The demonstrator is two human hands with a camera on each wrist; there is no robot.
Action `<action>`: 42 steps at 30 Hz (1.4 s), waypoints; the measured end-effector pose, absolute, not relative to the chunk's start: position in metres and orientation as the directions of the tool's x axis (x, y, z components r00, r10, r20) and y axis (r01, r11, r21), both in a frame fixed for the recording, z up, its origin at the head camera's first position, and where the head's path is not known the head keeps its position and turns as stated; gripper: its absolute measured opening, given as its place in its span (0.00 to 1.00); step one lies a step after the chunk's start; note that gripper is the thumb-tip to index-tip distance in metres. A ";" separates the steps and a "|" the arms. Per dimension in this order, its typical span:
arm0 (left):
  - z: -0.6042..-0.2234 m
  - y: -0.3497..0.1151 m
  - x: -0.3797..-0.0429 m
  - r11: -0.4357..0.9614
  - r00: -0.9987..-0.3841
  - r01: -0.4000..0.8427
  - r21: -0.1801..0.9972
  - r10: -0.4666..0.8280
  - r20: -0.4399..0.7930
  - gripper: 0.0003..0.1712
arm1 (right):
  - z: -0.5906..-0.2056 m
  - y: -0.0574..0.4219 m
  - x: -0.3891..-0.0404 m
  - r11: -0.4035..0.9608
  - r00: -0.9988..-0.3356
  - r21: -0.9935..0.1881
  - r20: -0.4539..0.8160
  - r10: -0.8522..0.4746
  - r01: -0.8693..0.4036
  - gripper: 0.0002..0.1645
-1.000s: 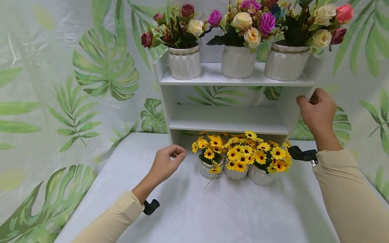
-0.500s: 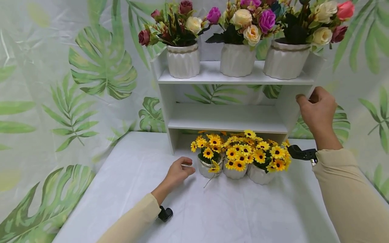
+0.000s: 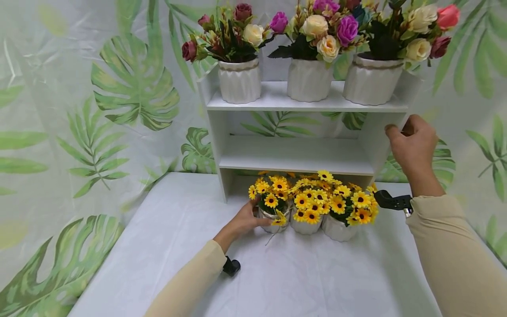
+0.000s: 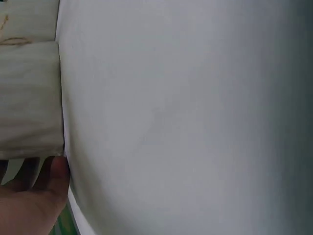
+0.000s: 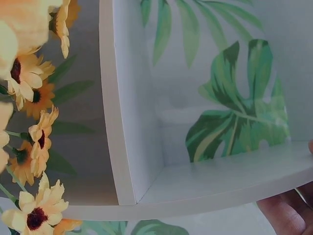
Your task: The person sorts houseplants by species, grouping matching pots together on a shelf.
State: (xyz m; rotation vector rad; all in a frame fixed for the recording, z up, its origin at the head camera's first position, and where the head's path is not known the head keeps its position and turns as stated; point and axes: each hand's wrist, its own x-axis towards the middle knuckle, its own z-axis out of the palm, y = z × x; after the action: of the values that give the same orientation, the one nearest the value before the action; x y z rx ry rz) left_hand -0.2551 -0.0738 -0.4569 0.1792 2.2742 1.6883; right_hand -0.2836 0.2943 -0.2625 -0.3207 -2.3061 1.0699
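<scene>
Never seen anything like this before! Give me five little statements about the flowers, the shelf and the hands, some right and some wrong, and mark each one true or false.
1. The left hand touches the leftmost yellow-flower pot. True.
2. The right hand hangs free, touching nothing. False: it grips the right side of the white shelf unit.
3. Three rose pots stand on the upper board. True.
4. All the yellow-flower pots stand on the middle board. False: they stand below it, on the white table.
5. A black device sits at each wrist. True.
</scene>
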 end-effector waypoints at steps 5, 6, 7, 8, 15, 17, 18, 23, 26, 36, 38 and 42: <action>-0.457 -0.070 -0.256 0.271 -0.941 -0.097 0.958 0.288 -0.177 0.61 | -0.262 0.295 -0.285 0.647 -0.815 -0.762 0.380 0.438 -0.007 0.31; -0.457 -0.070 -0.257 0.268 -0.942 -0.097 0.959 0.288 -0.175 0.61 | -0.262 0.296 -0.285 0.647 -0.814 -0.762 0.381 0.439 -0.008 0.31; -0.457 -0.069 -0.257 0.264 -0.942 -0.096 0.960 0.288 -0.174 0.61 | -0.262 0.296 -0.285 0.649 -0.812 -0.760 0.382 0.442 -0.004 0.30; -0.457 -0.068 -0.257 0.264 -0.941 -0.094 0.960 0.292 -0.172 0.61 | -0.262 0.296 -0.285 0.651 -0.811 -0.759 0.382 0.444 -0.001 0.30; -0.460 -0.063 -0.261 0.244 -0.920 -0.058 0.968 0.363 -0.146 0.62 | -0.265 0.297 -0.285 0.657 -0.805 -0.754 0.385 0.451 0.008 0.30; -0.461 -0.062 -0.262 0.252 -0.918 -0.062 0.966 0.364 -0.154 0.61 | -0.265 0.297 -0.285 0.656 -0.807 -0.755 0.382 0.452 0.010 0.30; -0.461 -0.061 -0.263 0.264 -0.919 -0.066 0.962 0.359 -0.162 0.61 | -0.265 0.297 -0.285 0.655 -0.807 -0.755 0.380 0.452 0.011 0.30; -0.462 -0.057 -0.266 0.286 -0.926 -0.071 0.956 0.336 -0.170 0.59 | -0.265 0.299 -0.286 0.650 -0.806 -0.760 0.378 0.456 0.012 0.30; -0.461 -0.056 -0.268 0.293 -0.925 -0.073 0.953 0.337 -0.174 0.59 | -0.265 0.300 -0.286 0.650 -0.801 -0.760 0.378 0.464 0.018 0.30; -0.457 -0.072 -0.269 0.343 -0.860 -0.133 0.930 0.427 -0.281 0.69 | -0.265 0.295 -0.284 0.644 -0.817 -0.765 0.361 0.449 0.016 0.30; -0.456 -0.074 -0.268 0.348 -0.858 -0.129 0.929 0.431 -0.281 0.70 | -0.265 0.294 -0.284 0.643 -0.819 -0.766 0.361 0.447 0.013 0.30; -0.456 -0.075 -0.269 0.330 -0.861 -0.124 0.936 0.433 -0.266 0.71 | -0.265 0.293 -0.285 0.644 -0.815 -0.765 0.369 0.446 0.006 0.30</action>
State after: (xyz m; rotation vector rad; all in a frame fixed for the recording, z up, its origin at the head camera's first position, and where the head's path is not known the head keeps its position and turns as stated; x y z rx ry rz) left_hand -0.2687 -0.0751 -0.4559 0.2712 2.1249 1.5578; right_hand -0.2846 0.2932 -0.2645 -0.3521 -2.3239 1.0784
